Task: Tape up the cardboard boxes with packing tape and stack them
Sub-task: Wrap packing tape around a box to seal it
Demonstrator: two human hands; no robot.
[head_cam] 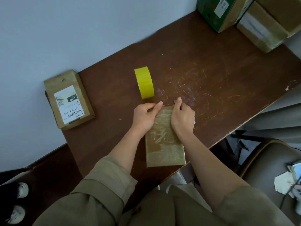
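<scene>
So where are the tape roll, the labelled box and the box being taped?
tape roll [145,82]: head view, on its yellow outer band.
labelled box [69,100]: head view, on its white label.
taped box [164,144]: head view, on its glossy taped top.

- My left hand [145,113] and right hand [182,117] cover the far end of the taped box [164,144].
- A small grey thing at my right fingertips [178,100] is too small to name (maybe a blade).
- The green box [219,12] and brown boxes [267,25] run off the top edge.
</scene>
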